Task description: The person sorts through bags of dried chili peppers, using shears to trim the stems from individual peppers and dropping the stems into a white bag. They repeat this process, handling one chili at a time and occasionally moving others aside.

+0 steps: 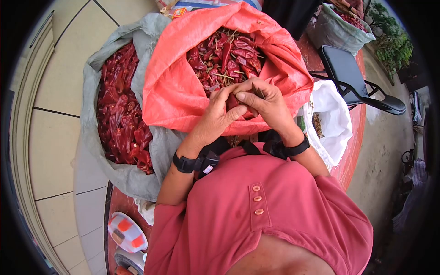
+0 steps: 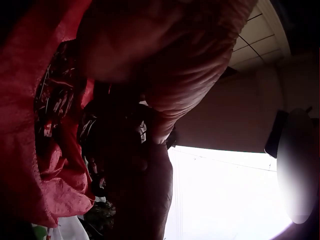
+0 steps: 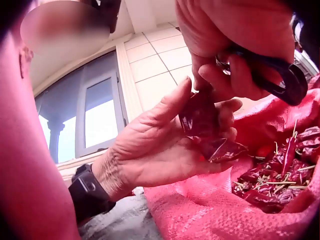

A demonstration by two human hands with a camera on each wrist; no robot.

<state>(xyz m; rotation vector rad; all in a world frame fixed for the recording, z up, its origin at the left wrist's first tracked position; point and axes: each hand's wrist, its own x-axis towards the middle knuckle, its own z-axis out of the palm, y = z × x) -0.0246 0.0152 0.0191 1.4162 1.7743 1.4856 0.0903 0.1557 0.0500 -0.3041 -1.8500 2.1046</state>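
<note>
Over the mouth of a pinkish-red woven sack (image 1: pixel 172 87), both hands are close together. My left hand (image 1: pixel 220 114) holds dried red chili peppers (image 3: pixel 197 115), its fingers curled round them and the palm turned up in the right wrist view. My right hand (image 1: pixel 270 104) grips a pair of scissors with black handles (image 3: pixel 294 86); its fingertips meet the chili at the upper end. The blades are hidden behind the fingers. Below the hands, dried chilies (image 1: pixel 224 57) with pale stems fill the sack. The left wrist view is dark, with a hand (image 2: pixel 170 55) filling its upper part.
A grey sack (image 1: pixel 94 87) of red chilies stands at the left. On the right are a white bag (image 1: pixel 337 121) with brownish bits inside and a black chair (image 1: pixel 341 68). Another sack (image 1: pixel 323 34) stands at the far right. A bowl (image 1: pixel 137 227) sits at the lower left.
</note>
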